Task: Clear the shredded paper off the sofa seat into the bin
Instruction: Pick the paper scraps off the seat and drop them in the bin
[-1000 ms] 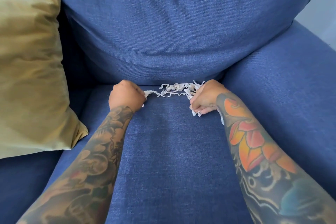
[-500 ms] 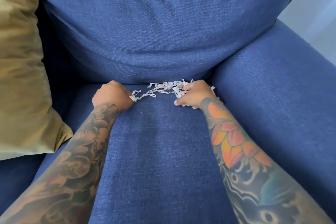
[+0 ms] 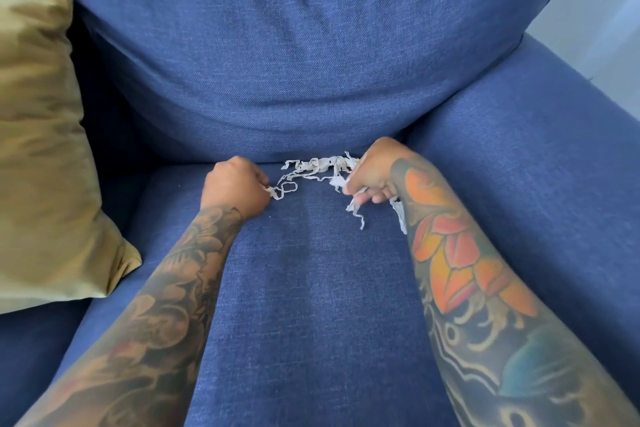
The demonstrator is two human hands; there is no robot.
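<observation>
A thin tangle of white shredded paper (image 3: 317, 168) lies at the back of the blue sofa seat (image 3: 311, 288), just under the back cushion. My left hand (image 3: 235, 185) is a closed fist at the tangle's left end, pinching a looped strip. At the right end, my right hand (image 3: 372, 172) is closed on a bunch of strips, and some of them hang down below its fingers. No bin is in view.
The blue back cushion (image 3: 294, 62) rises right behind the paper. The padded right armrest (image 3: 526, 156) runs beside my right forearm. A mustard yellow cushion (image 3: 41, 149) leans at the left of the seat.
My right hand has gathered more strips, and longer ends now dangle below its fingers. The loose tangle between my hands has become a little shorter. My left fist holds its place.
</observation>
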